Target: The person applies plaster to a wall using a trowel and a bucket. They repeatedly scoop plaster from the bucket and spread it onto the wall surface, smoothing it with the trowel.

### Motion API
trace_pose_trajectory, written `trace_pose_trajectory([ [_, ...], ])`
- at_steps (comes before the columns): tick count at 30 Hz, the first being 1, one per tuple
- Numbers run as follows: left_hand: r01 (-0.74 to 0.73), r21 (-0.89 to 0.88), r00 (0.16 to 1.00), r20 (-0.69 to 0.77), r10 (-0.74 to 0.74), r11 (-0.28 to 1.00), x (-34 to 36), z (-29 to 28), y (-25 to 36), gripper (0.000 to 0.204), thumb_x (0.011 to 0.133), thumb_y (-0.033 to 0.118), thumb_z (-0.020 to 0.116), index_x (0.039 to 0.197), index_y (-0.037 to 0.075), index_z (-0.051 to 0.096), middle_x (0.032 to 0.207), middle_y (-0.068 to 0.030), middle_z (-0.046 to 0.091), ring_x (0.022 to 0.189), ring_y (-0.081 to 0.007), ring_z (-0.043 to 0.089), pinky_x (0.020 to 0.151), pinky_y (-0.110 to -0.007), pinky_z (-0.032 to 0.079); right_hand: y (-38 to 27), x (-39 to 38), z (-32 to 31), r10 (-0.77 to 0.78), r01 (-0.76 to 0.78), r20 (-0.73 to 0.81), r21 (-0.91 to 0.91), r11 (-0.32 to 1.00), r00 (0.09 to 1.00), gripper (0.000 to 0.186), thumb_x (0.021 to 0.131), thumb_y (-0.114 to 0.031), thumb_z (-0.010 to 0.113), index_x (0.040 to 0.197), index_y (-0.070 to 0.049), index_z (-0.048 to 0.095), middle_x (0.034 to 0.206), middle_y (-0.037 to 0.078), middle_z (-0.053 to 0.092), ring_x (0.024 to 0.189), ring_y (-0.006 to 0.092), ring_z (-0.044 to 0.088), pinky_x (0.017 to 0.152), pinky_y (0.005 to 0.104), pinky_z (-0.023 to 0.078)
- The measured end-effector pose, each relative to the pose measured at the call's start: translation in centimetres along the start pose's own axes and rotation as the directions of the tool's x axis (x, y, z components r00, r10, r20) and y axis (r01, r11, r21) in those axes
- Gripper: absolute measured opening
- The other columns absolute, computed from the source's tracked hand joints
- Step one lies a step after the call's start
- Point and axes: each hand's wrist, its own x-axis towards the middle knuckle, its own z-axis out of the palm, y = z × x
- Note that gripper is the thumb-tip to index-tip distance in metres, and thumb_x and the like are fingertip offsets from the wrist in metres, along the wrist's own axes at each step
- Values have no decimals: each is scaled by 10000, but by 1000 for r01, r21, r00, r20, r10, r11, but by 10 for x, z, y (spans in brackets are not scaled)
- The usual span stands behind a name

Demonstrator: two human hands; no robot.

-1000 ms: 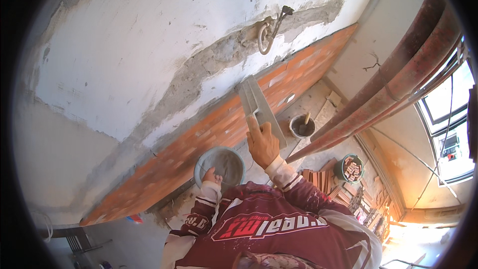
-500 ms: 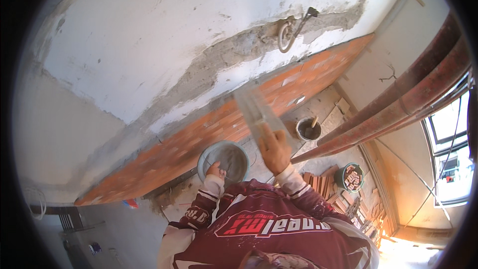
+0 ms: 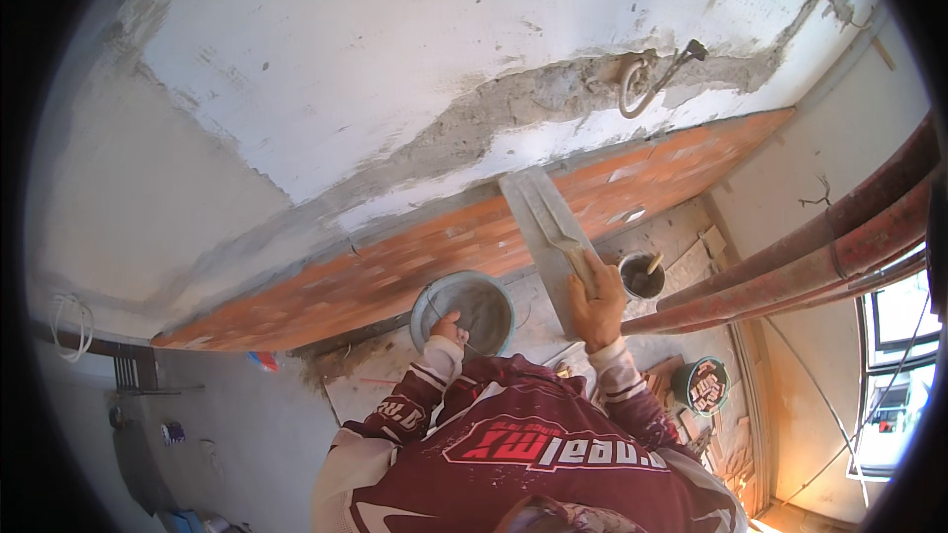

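My right hand (image 3: 598,308) is closed round the handle of a long, flat plastering trowel (image 3: 530,199). The trowel's blade slants up and left, its far end in front of the wall's lower part; whether it touches the wall I cannot tell. Close to my body on the left, my left hand (image 3: 450,329) has its fingers curled at the thin wire handle of a round grey bucket (image 3: 505,304). Grey material (image 3: 472,302) shows inside this bucket.
Ahead is a white wall (image 3: 385,59) with grey patches and bare orange brick (image 3: 395,281) below. A coiled conduit (image 3: 627,89) sticks out of it. To the right are a small mortar bucket (image 3: 644,286), thick red pipes (image 3: 780,271) and a green bucket of brick pieces (image 3: 683,387).
The view has shifted, so the wall and buckets sit further right or lower. The trowel, blurred before, now shows sharply. Both hands keep their holds.
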Motion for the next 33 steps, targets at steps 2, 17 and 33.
trace_pose_trajectory([
  [2,14,-1,1000,-17,-14,1000,-3,-1,1,179,801,137,629,947,95,536,551,-8,378,412,-144,357,476,-301,374,-1,-1,-5,156,-189,149,242,952,976,381,776,-118,641,1134,-2,582,915,167,611,835,273,599,751,339,472],
  [17,-21,-74,1000,-21,19,997,23,-15,-6,160,817,168,619,936,102,534,533,-5,378,413,-144,371,472,-289,373,-82,1,103,-148,-288,603,565,773,784,418,839,-170,601,1209,12,532,1127,173,602,1035,233,576,903,302,428],
  [33,-8,-97,999,-43,4,995,-9,-16,7,164,820,164,615,938,106,516,507,-2,379,396,-146,374,473,-287,393,-59,23,103,52,-423,571,540,727,819,402,846,-178,598,1176,46,544,1082,172,622,1000,219,585,880,306,442],
])
